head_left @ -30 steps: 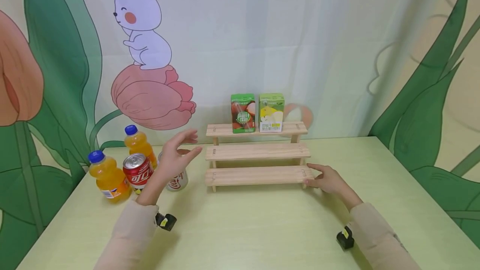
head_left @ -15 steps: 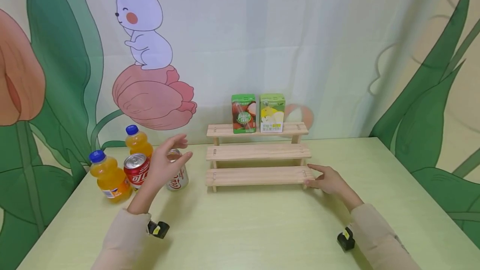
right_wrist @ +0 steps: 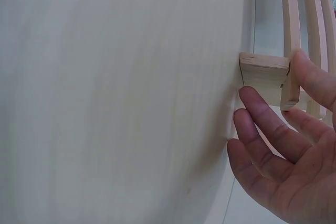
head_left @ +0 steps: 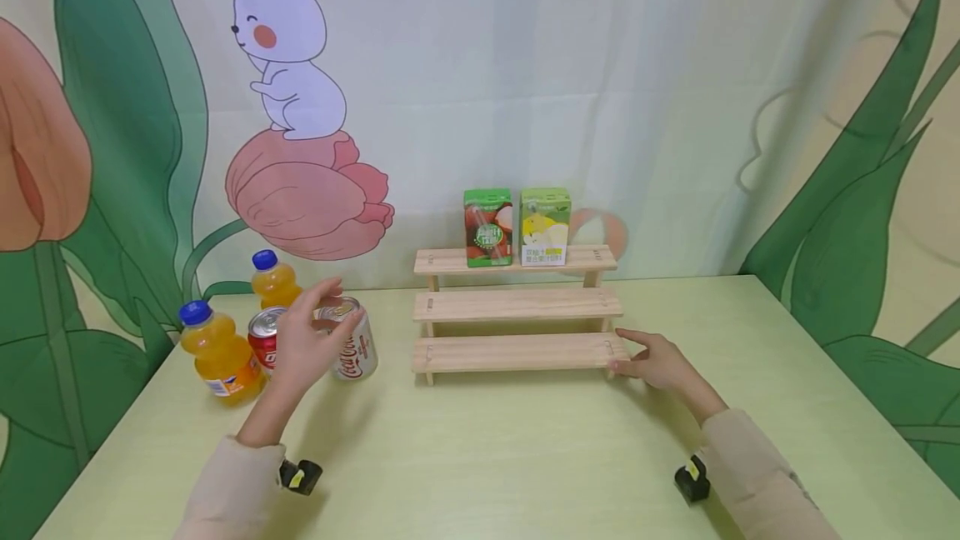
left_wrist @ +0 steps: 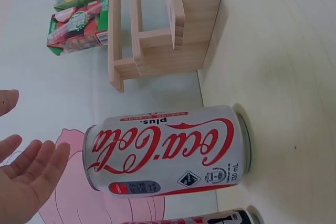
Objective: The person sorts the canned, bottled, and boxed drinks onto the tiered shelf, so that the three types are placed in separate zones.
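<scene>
My left hand (head_left: 302, 347) is held with fingers and thumb spread beside the top of a silver Coca-Cola can (head_left: 357, 353). In the left wrist view a gap shows between the fingers (left_wrist: 44, 174) and this can, which stands upright on the table. At the other side, my right hand (head_left: 657, 362) grips the right end of the lowest step of a three-step wooden display rack (head_left: 517, 304). The right wrist view has the thumb (right_wrist: 315, 77) on the front plank and the index finger at its end; the other fingers lie loosely bent by the leg.
On the top step stand a red-and-green juice box (head_left: 489, 228) and a yellow-green juice box (head_left: 545, 228). A red cola can (head_left: 262, 338), partly behind my left hand, stands between two orange drink bottles with blue caps, one in front (head_left: 222, 358) and one behind (head_left: 274, 283).
My left hand has moved left and slightly down, from near the rack to beside the silver can, now overlapping the red can more. The right hand has stayed on the rack.
</scene>
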Demonstrator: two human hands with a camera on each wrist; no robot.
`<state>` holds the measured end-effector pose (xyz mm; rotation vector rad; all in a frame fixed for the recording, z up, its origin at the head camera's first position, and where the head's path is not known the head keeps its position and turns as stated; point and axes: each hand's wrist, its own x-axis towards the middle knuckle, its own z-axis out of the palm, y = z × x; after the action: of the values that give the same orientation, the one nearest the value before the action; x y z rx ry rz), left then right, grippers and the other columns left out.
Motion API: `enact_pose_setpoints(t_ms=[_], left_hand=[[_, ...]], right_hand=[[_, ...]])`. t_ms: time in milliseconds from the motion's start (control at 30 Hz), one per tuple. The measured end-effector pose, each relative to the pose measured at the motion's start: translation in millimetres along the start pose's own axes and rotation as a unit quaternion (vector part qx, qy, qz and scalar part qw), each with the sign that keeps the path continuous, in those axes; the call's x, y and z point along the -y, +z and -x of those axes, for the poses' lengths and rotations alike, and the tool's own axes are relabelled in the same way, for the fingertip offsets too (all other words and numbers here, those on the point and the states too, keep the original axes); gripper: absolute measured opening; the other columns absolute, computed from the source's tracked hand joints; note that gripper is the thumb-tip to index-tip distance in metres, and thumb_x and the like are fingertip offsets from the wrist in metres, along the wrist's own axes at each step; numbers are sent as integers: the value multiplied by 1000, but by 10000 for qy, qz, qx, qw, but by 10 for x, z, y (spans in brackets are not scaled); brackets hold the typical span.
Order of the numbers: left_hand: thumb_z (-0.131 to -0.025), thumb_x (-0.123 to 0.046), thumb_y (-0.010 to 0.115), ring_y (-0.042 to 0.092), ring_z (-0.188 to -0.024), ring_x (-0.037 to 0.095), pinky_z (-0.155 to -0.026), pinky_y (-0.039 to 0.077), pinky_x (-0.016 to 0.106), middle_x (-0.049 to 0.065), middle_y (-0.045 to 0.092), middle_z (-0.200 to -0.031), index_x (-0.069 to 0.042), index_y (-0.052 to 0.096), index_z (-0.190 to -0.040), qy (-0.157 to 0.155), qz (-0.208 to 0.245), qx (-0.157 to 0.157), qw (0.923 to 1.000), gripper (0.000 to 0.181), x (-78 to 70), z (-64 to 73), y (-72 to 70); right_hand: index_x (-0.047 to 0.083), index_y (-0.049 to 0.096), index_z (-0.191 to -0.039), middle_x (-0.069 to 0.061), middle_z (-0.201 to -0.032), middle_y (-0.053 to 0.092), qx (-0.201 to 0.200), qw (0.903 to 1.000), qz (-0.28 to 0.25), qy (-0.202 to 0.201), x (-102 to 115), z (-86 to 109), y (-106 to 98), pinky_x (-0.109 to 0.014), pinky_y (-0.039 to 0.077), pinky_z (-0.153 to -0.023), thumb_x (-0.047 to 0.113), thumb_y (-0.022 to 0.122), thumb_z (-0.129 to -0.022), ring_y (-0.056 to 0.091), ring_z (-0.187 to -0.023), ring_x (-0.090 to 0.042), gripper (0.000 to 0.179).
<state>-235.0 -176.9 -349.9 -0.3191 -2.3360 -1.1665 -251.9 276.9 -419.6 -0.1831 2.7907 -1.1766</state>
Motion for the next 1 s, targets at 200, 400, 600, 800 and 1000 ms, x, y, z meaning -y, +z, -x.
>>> enact_pose_setpoints(t_ms=[200,400,600,800,1000], left_hand=[[-83,-17,67,53,-101,29,-73,50,24,17,54,-115,-1,48,-125,-485,-371,-132,9980,49,30,33,-53],[-85,-29,65,47,-109,33,-85,47,46,18,48,-124,-1,44,-129,-1021,-493,25,9936,56,63,71,-87],[-83,-26,66,43,-113,37,-90,42,50,23,43,-128,-1,36,-135,-1323,-644,383,9884,65,109,80,-82],[-83,-25,66,40,-118,44,-95,37,52,27,34,-135,3,28,-137,-1595,-613,822,9819,72,193,82,-53],[-82,-28,67,38,-119,47,-94,38,53,29,28,-138,3,19,-140,-1866,-361,1036,9763,81,250,83,-12]], right_hand=[[-6,39,-133,-19,-92,63,8,10000,13,33,4,3,1,-28,42,-53,23,69,-81,52,-62,-14,67],[-6,39,-133,-19,-90,63,20,10000,-27,50,8,3,1,-28,41,-52,23,69,-81,51,-61,-15,67],[-7,38,-133,-23,-94,62,39,10000,-55,1,-1,1,-4,-28,42,-53,21,69,-81,56,-65,-18,67],[-7,38,-133,-27,-101,60,55,9999,-102,-32,-6,3,3,-28,43,-53,20,69,-81,58,-67,-19,66],[-7,38,-133,-25,-98,61,49,10000,-48,6,17,8,-1,-28,43,-53,21,69,-81,57,-66,-19,67]])
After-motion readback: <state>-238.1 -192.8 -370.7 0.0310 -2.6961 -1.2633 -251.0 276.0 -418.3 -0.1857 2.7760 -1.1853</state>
